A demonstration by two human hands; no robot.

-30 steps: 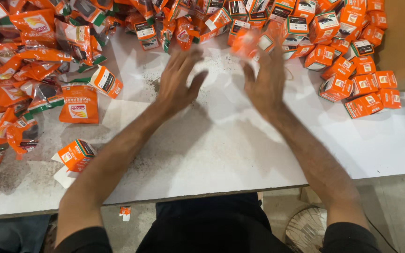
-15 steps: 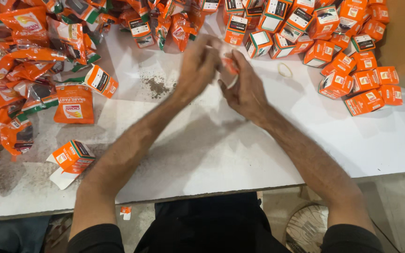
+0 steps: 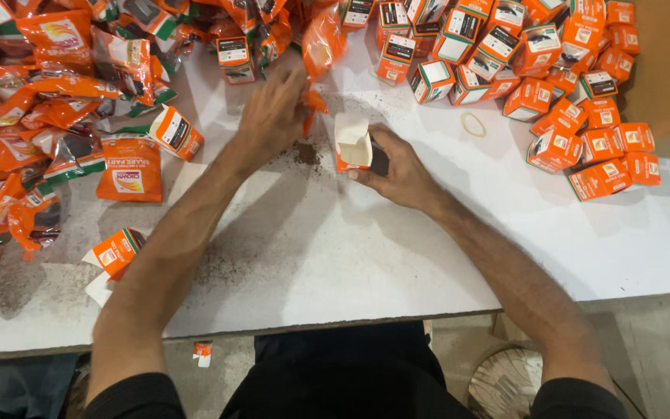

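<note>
Resting upright in the right hand [image 3: 397, 167], open small box [image 3: 353, 143]; left hand [image 3: 273, 112] grips orange pouch [image 3: 321, 46].

Hands parted since half a second ago. Right hand [image 3: 397, 172] now grips small open box [image 3: 353, 143], flap up between fingertips. Left hand [image 3: 273, 112] pinches orange sachet [image 3: 321, 46] above its fingers.

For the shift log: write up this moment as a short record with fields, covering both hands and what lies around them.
Left hand: left hand grips an orange pouch at the edge of the pouch pile.
Right hand: right hand holds a small open box, flap up, its inside white.
Surface: white table, dark crumbs near the box.
Left side: heap of orange pouches.
Right side: cluster of closed orange boxes.
Loose item: rubber band lying flat between the hand and the boxes.
</note>
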